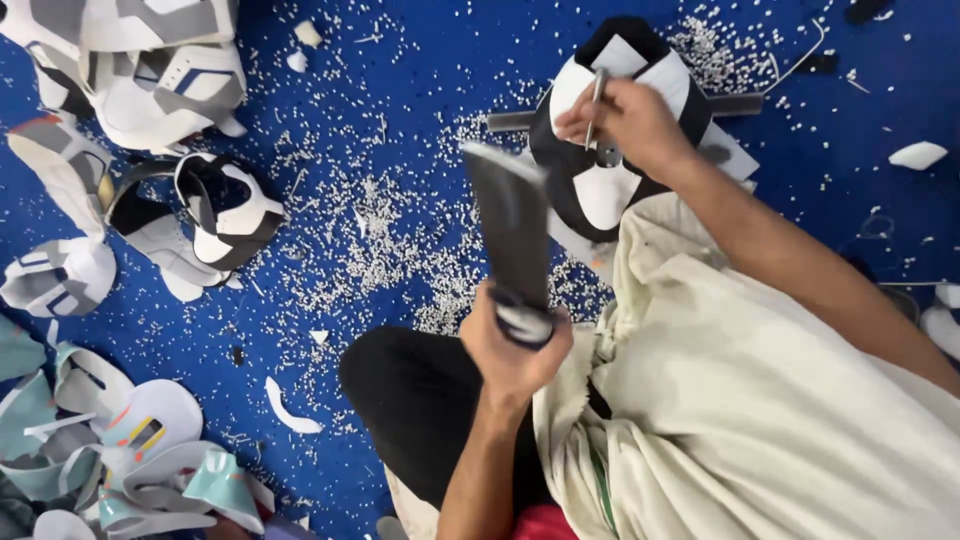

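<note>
Shoe upper (pixel 600 190) in black and white panels lies on the blue floor (pixel 400 90) just past your knee, flat, with a dark bar sticking out to either side of it. Your right hand (pixel 625 120) rests on it, fingers pinched around a thin metal punch (pixel 596 105) held upright against the upper. Your left hand (pixel 512 345) is clenched on the handle of a long dark flat mallet (pixel 512 230), raised and blurred. White punched scraps (pixel 400 230) are strewn thickly across the floor around the upper. More cut uppers lie in heaps: grey and white ones (pixel 150 70) far left, teal and white ones (pixel 110 450) at the lower left.
</note>
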